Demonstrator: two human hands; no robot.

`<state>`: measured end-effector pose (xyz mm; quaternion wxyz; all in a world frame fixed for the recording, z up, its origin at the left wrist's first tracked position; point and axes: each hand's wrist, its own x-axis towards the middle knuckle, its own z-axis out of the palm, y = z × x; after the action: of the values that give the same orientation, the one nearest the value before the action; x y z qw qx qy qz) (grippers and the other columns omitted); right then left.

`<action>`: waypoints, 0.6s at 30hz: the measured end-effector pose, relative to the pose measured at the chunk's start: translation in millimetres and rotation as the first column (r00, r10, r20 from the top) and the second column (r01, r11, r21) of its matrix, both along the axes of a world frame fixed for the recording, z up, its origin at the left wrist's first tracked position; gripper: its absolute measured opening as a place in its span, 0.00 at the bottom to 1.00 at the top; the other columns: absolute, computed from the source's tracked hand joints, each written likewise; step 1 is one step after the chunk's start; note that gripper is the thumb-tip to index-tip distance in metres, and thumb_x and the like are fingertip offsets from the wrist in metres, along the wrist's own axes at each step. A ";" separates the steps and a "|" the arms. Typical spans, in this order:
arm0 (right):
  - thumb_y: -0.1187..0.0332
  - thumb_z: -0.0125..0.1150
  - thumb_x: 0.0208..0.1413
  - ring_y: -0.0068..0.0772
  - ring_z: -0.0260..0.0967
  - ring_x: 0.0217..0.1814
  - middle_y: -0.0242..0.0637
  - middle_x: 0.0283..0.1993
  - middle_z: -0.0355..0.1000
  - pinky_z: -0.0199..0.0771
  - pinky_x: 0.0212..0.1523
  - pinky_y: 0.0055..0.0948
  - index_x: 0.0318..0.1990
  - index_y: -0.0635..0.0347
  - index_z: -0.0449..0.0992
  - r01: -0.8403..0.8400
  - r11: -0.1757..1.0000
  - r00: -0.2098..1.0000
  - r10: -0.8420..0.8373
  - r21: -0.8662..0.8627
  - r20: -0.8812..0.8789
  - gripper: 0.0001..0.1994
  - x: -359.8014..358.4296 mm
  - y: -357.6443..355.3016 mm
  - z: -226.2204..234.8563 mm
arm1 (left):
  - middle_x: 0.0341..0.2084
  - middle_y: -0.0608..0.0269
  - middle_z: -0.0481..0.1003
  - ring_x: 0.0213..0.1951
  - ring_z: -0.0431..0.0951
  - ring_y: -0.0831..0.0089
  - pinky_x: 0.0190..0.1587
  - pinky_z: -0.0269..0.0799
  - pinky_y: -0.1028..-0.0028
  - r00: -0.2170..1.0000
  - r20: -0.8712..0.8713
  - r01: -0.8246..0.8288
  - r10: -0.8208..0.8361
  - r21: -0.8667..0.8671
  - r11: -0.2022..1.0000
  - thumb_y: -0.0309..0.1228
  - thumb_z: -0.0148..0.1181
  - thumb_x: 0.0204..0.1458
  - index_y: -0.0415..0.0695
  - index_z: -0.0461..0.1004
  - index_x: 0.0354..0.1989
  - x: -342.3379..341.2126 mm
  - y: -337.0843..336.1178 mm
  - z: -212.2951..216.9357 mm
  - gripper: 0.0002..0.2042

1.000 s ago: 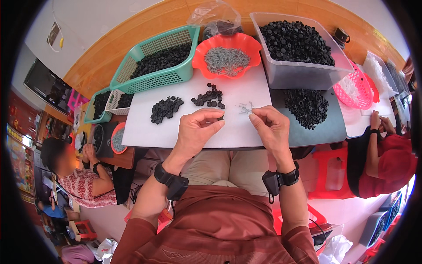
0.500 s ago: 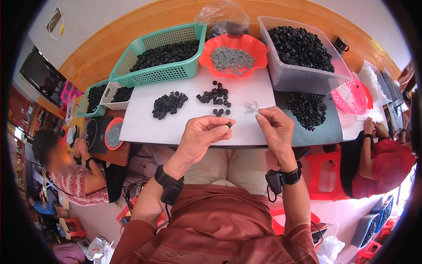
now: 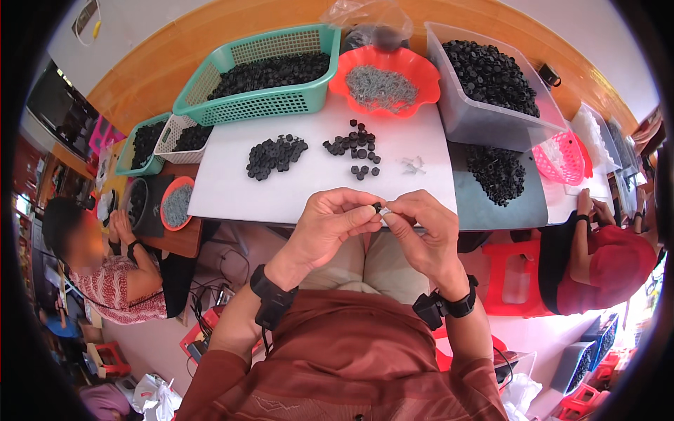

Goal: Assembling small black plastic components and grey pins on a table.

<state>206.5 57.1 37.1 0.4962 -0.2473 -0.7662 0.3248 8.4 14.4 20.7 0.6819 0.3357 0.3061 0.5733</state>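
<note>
Both hands (image 3: pixel 379 224) pinching small black cap (image 3: pixel 377 207), teal basket (image 3: pixel 253 105) behind

On the white rectangular tabletop (image 3: pixel 309 189), a green plastic mesh basket (image 3: pixel 263 105) sits at the far left, an orange scalloped plastic bowl (image 3: pixel 385 84) at far centre, a clear plastic bin (image 3: pixel 484 116) far right.

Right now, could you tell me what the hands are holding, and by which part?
The left hand pinches a small black round part at its sides between fingertips; the right hand pinches a small pale piece against it. Finer detail cannot be told.
</note>
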 end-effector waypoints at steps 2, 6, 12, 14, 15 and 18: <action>0.80 0.68 0.55 0.26 0.75 0.27 0.39 0.36 0.77 0.73 0.27 0.24 0.42 0.64 0.81 0.005 0.999 1.000 -0.005 0.033 0.020 0.08 -2.2 -0.6 -1.2 | 0.47 0.54 0.81 0.44 0.83 0.71 0.51 0.83 0.71 1.000 -0.007 0.003 -0.003 -0.006 1.000 0.23 0.62 0.61 0.36 0.79 0.50 -0.9 -2.0 -0.7 0.10; 0.80 0.67 0.56 0.28 0.76 0.27 0.40 0.36 0.77 0.74 0.27 0.25 0.42 0.65 0.81 0.031 0.998 0.997 -0.036 0.060 0.069 0.07 -2.9 -4.7 -0.7 | 0.45 0.55 0.81 0.44 0.83 0.71 0.50 0.83 0.72 1.000 0.006 -0.009 0.009 0.002 1.000 0.22 0.62 0.61 0.35 0.79 0.50 -1.0 -5.9 1.6 0.10; 0.81 0.66 0.56 0.29 0.77 0.26 0.41 0.36 0.77 0.75 0.26 0.25 0.41 0.65 0.81 0.039 0.998 0.995 -0.044 0.056 0.092 0.06 -4.3 -10.2 3.4 | 0.43 0.55 0.82 0.41 0.84 0.71 0.49 0.83 0.72 0.998 -0.055 -0.015 0.015 0.004 1.000 0.21 0.63 0.60 0.35 0.80 0.49 -1.6 -10.7 -0.4 0.10; 0.81 0.66 0.56 0.29 0.78 0.26 0.41 0.37 0.77 0.76 0.26 0.26 0.41 0.65 0.80 0.033 0.998 0.994 -0.039 0.058 0.098 0.06 -4.1 -11.5 2.9 | 0.43 0.54 0.82 0.41 0.84 0.71 0.48 0.84 0.72 0.998 -0.065 -0.018 0.019 0.005 1.000 0.20 0.63 0.59 0.36 0.80 0.48 -1.1 -12.7 -0.6 0.09; 0.81 0.66 0.56 0.29 0.78 0.26 0.41 0.37 0.77 0.76 0.26 0.26 0.41 0.65 0.80 0.029 0.998 0.994 -0.035 0.061 0.103 0.07 -4.0 -12.0 2.7 | 0.42 0.54 0.82 0.40 0.84 0.71 0.48 0.84 0.72 0.995 -0.092 -0.026 0.027 0.007 1.000 0.20 0.63 0.59 0.36 0.80 0.48 -0.8 -13.9 1.0 0.09; 0.80 0.66 0.56 0.33 0.79 0.27 0.42 0.37 0.77 0.77 0.27 0.28 0.42 0.64 0.80 0.032 0.997 0.988 -0.043 0.073 0.148 0.07 -2.7 -14.5 4.2 | 0.40 0.56 0.82 0.39 0.83 0.73 0.47 0.82 0.74 0.991 -0.126 -0.038 0.041 0.020 0.999 0.21 0.64 0.59 0.35 0.80 0.48 -0.2 -17.1 1.4 0.10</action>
<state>203.8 42.6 41.4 0.4518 -0.2678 -0.8074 0.2688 8.2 -2.7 22.0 0.6467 0.3710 0.3504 0.5669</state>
